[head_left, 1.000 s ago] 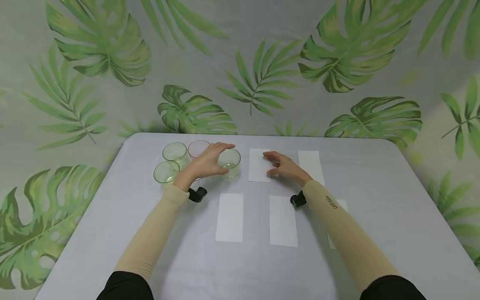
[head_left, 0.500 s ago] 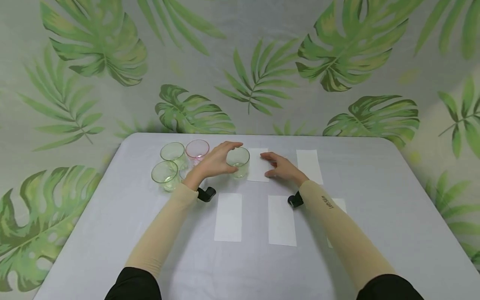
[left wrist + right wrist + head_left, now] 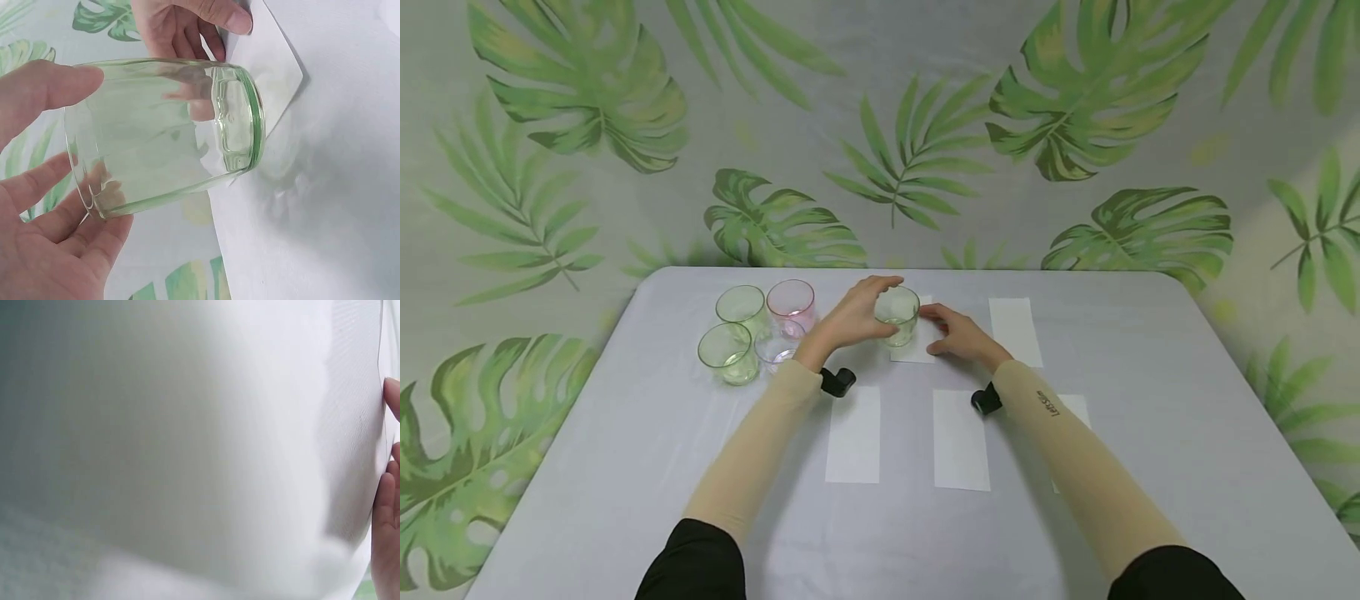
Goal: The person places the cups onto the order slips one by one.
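Note:
A clear green-tinted drinking glass (image 3: 901,323) is gripped near its rim by my left hand (image 3: 850,317), thumb on one side and fingers on the other. In the left wrist view the glass (image 3: 162,137) appears raised, its base above the white paper rectangle (image 3: 913,353). My right hand (image 3: 964,335) is beside that paper's right edge, its fingers loosely bent and holding nothing. Only part of the right hand (image 3: 389,512) shows in its own wrist view, and much of that view is blurred.
Left of my left hand stand two green glasses (image 3: 728,354) (image 3: 742,310), a pink one (image 3: 792,304) and a clear one (image 3: 775,346) partly behind my wrist. Other white paper rectangles (image 3: 853,437) (image 3: 961,442) (image 3: 1015,332) lie on the white-covered table (image 3: 820,542). A leaf-patterned cloth (image 3: 925,100) hangs behind.
My left hand has carried the green glass to the right, from beside the paper to over it. The right hand has stayed nearly in place.

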The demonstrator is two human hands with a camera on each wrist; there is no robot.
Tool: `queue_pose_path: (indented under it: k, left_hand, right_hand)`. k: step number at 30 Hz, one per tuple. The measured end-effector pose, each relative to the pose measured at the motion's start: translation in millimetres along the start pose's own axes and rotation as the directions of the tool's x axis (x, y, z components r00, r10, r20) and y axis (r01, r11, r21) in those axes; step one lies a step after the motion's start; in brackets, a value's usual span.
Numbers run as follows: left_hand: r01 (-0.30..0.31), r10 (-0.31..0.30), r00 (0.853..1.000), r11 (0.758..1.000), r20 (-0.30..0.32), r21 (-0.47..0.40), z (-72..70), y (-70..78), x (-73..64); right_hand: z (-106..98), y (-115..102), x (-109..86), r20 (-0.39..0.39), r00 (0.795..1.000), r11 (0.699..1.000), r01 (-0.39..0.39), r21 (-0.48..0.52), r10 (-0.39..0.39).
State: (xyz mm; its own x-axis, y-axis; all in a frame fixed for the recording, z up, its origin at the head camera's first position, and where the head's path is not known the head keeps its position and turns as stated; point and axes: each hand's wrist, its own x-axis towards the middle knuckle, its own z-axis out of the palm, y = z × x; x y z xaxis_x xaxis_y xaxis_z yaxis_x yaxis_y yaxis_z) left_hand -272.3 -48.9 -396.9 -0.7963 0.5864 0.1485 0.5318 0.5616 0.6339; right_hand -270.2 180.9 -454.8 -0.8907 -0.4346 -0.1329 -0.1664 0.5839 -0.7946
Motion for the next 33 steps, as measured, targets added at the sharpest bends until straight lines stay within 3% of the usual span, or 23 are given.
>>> queue_pose_path:
  k: [7, 19, 33]
  left_hand:
    - [0.000, 0.000, 1.000, 1.000, 0.009, -0.009, 8.8, 7.1, 11.3]
    - [0.007, -0.006, 1.000, 1.000, 0.012, -0.013, 24.3, 6.7, 20.5]
    - [0.015, -0.015, 1.000, 1.000, 0.016, 0.006, 30.7, 5.1, 23.4]
  right_hand:
    - [-1.3, -2.4, -0.1, 0.005, 0.997, 0.997, -0.077, -0.012, 0.077]
    - [-0.3, -0.6, -2.5, -0.006, 0.999, 0.999, -0.032, 0.032, 0.032]
    - [-0.4, -0.6, -2.1, -0.015, 0.996, 0.996, -0.083, 0.019, 0.083]
